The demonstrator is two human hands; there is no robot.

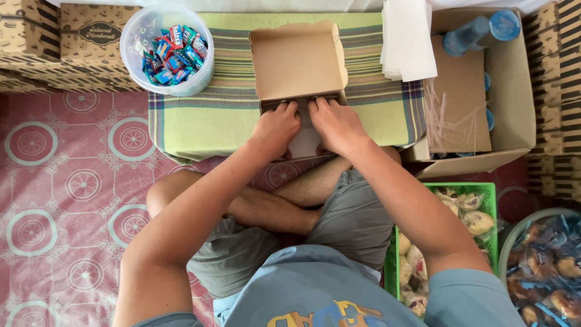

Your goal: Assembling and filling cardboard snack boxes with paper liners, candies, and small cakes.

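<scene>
An open brown cardboard box (298, 60) with its lid flipped up sits on a low surface covered by a green striped cloth (206, 115). My left hand (275, 129) and my right hand (336, 124) lie side by side over the box's tray, fingers reaching down inside along its back wall. A white sheet (304, 143) shows between the hands, lining the tray. Most of the tray's inside is hidden by my hands.
A clear tub of wrapped candies (167, 49) stands at the cloth's left. White paper sheets (407, 37) and a carton with blue-capped bottles (478, 33) are at the right. A green basket of pastries (463, 213) and a bowl of wrapped cakes (548, 260) sit near my right side. Printed boxes (42, 42) are stacked back left.
</scene>
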